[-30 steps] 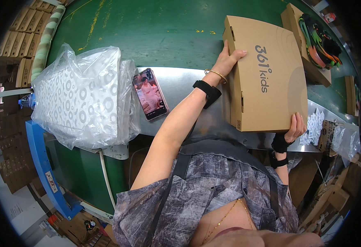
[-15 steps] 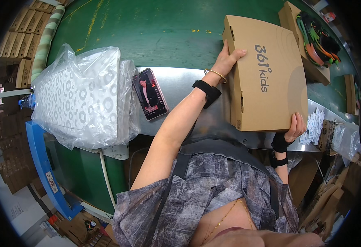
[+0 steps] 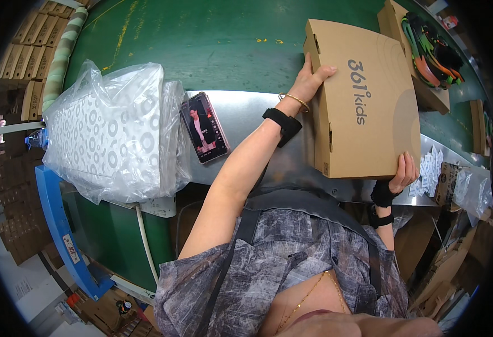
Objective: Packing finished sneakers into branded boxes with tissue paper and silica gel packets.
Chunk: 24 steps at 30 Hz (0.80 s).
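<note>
over the metal ledge (image 3: 243, 109) and the green worktop (image 3: 218, 50), how do you hold the cardboard box (image 3: 370, 123)?

— your left hand (image 3: 308, 81) grips its left side; your right hand (image 3: 404, 174) grips its near right corner. this diagonal hold probably keeps the box from twisting. you cannot tell here whether its base rests on the surface.

— why are the other items so placed?

— white packets (image 3: 428, 171) lie near your right hand, presumably for short reach. beyond the box, at right, an open box (image 3: 391, 25) bears black, green and orange articles (image 3: 431, 53). left of your forearm, the phone (image 3: 205, 128) lies screen up, apparently for viewing, just beside patterned sheets (image 3: 103, 126) in clear plastic.
</note>
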Tool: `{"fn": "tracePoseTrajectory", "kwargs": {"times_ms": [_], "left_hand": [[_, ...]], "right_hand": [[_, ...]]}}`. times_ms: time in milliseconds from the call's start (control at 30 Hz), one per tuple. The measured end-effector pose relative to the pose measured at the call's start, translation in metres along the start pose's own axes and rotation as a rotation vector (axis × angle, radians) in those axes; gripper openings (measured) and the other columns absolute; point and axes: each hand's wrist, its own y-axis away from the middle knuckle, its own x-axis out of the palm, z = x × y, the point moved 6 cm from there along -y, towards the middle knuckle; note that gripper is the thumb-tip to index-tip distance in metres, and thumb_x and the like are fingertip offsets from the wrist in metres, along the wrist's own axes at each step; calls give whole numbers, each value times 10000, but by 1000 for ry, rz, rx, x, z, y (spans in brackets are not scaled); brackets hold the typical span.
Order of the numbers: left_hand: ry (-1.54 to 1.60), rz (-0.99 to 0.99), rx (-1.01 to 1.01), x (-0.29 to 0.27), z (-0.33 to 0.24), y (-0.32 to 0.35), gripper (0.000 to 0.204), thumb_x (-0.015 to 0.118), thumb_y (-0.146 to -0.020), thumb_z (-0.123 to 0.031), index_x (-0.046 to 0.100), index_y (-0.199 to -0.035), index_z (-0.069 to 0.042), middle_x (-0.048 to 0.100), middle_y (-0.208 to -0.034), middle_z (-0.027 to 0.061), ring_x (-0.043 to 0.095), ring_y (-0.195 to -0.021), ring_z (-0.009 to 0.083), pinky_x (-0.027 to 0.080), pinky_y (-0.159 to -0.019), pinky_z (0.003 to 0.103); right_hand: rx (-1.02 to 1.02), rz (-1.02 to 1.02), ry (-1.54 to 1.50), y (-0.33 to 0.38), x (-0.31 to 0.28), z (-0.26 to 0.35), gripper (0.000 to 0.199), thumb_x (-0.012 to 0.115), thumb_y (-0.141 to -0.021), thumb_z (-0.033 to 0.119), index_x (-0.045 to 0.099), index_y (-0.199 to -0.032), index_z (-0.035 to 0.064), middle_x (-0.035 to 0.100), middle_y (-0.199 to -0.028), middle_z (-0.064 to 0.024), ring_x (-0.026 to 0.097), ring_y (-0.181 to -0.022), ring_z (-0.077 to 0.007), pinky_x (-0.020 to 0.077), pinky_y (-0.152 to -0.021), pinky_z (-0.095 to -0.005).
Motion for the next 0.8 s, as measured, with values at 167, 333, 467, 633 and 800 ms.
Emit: {"fn": "tracePoseTrajectory", "kwargs": {"times_ms": [167, 333, 467, 633, 800], "left_hand": [[4, 10, -17, 1, 0, -1, 1092, 625, -641, -474, 3, -1346, 82, 404, -1244, 226, 432, -1126, 253, 336, -932, 285], [-30, -13, -20, -2, 5, -3, 1102, 627, -636, -479, -3, -1347, 79, 393, -1251, 237, 424, -1139, 261, 330, -939, 290], [-9, -3, -15, -1, 3, -2, 1104, 628, -633, -480, -1, -1347, 80, 393, -1251, 238, 424, -1140, 263, 330, -938, 290], [7, 7, -1, 1, -3, 2, 1080, 625, -639, -482, 27, -1350, 68, 413, -1232, 226, 443, -1115, 251, 344, -925, 289], [3, -4, 6, -1, -2, 2, 1071, 622, -643, -481, 31, -1351, 63, 418, -1227, 222, 447, -1108, 248, 347, -921, 289]], "right_hand": [[5, 1, -3, -2, 0, 1, 246, 530, -834, 92, 506, -1077, 68, 530, -1109, -89, 504, -1025, -229, 347, -888, -380], [-1, 2, 7, -1, 0, 0, 242, 528, -837, 93, 507, -1077, 70, 531, -1109, -89, 504, -1025, -231, 346, -892, -380], [0, 0, 9, 1, 1, -1, 243, 529, -836, 92, 508, -1077, 71, 532, -1107, -89, 503, -1028, -230, 346, -893, -379], [4, -8, -7, 1, 0, -1, 249, 538, -828, 87, 507, -1075, 78, 533, -1106, -86, 500, -1035, -225, 342, -896, -376], [7, -7, -11, 0, 0, 0, 250, 542, -826, 92, 507, -1073, 84, 528, -1111, -81, 499, -1038, -222, 337, -901, -375]]}}
